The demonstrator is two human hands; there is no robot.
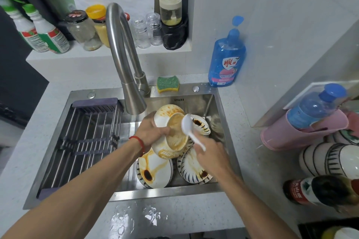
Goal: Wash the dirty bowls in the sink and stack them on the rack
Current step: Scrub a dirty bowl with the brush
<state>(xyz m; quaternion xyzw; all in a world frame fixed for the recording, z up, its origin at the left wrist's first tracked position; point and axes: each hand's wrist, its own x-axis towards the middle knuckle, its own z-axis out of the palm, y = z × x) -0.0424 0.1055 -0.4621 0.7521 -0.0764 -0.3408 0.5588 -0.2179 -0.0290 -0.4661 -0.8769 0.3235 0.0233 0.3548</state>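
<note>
The left hand (149, 134) grips a sauce-smeared bowl (173, 139) by its rim, tilted over the sink (219, 103) under the tap (134, 103); the right hand (208, 153) pinches a white spoon (191, 130). More dirty bowls lie below. Being glazed and wet, the bowl is probably slippery and breakable; the rim seems the safest hold. The rack (87, 137) sits left.

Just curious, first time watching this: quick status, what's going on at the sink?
Left hand grips stacked dirty bowls under the faucet. Right hand holds white spoon. Rack bare. Stained plates crowd the sink.
</note>
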